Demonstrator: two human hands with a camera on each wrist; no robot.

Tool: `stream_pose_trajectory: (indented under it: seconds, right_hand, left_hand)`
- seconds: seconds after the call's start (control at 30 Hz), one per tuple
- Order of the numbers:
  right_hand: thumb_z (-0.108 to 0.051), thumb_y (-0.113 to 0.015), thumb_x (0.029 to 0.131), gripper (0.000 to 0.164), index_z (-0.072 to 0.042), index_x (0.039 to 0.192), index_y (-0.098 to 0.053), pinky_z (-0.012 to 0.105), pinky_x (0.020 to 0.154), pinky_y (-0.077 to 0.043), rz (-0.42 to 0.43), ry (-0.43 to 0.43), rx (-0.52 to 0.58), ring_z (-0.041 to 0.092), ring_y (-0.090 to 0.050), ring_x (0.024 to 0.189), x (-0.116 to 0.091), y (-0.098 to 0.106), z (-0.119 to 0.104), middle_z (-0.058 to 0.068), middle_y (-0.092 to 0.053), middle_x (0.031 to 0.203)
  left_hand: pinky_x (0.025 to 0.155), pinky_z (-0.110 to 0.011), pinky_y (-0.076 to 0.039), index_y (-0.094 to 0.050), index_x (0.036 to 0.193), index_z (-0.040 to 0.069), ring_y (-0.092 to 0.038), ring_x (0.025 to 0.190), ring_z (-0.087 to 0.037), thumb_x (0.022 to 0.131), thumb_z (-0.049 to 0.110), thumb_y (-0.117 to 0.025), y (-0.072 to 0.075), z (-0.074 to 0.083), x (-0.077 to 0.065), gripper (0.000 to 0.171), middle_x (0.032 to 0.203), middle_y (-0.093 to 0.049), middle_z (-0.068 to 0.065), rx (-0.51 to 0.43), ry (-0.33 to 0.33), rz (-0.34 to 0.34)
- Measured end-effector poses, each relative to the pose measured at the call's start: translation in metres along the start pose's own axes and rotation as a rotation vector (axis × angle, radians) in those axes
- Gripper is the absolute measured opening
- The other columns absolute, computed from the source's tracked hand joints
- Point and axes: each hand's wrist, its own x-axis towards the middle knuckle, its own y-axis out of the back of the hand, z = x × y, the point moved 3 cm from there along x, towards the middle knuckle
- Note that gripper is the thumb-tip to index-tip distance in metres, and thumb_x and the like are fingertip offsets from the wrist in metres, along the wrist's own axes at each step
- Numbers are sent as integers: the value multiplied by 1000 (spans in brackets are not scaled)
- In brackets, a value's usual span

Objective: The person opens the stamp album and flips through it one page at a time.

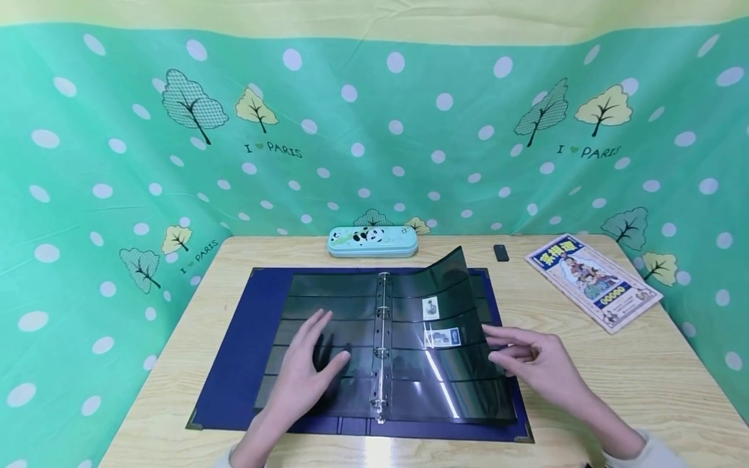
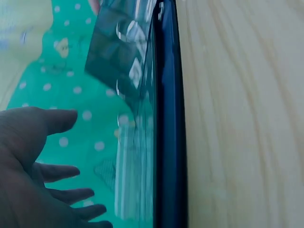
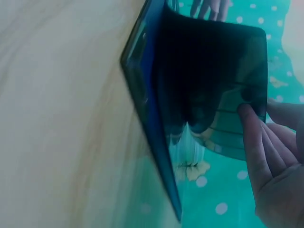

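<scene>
A dark blue ring binder [image 1: 231,351] lies spread on the table, with black pocket pages on both sides of its metal rings [image 1: 382,351]. My right hand [image 1: 535,357] pinches the outer edge of the right-hand page [image 1: 445,383], which curves up off the pages under it. Two stamps, an upper one [image 1: 430,308] and a lower one [image 1: 443,337], sit in that page's pockets. Over the left page [image 1: 328,292] my left hand [image 1: 304,367] hovers with fingers spread, holding nothing. In the right wrist view, fingers and thumb meet at the lifted page [image 3: 228,71].
Behind the binder stands a light blue panda pencil case [image 1: 372,242]. A small black object [image 1: 500,253] lies right of it, and a printed booklet [image 1: 593,281] is at the far right. A green dotted curtain [image 1: 374,130] encloses the table [image 1: 158,403].
</scene>
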Motion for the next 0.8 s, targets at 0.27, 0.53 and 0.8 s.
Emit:
stream_pose_trajectory:
  seconds: [0.27,0.53,0.8]
  right_hand:
    - [2,-75,103,40,-7,143,-75,29,76,-66,-37,57,-68,9,-79,101,1,-20,-17,15,-79,131]
    - [3,-67,107,49,-16,152,-70,30,99,-61,-145,166,-126,11,-68,131,0,-40,-32,5,-71,148]
    - [0,-59,111,57,-27,161,-61,37,121,-47,-283,209,-154,20,-50,156,-4,-65,-40,5,-58,165]
  left_hand:
    - [119,-78,-38,-52,167,22,-40,160,-43,102,24,-83,-15,28,-4,72,172,-48,-9,-76,-106,-9]
    - [123,-71,-39,-54,166,24,-43,159,-35,103,21,-83,-31,49,-7,69,170,-50,0,-116,-176,-87]
    - [123,-67,-41,-27,178,26,-48,157,-28,114,31,-63,-33,72,-12,74,172,-49,2,-265,-218,-159]
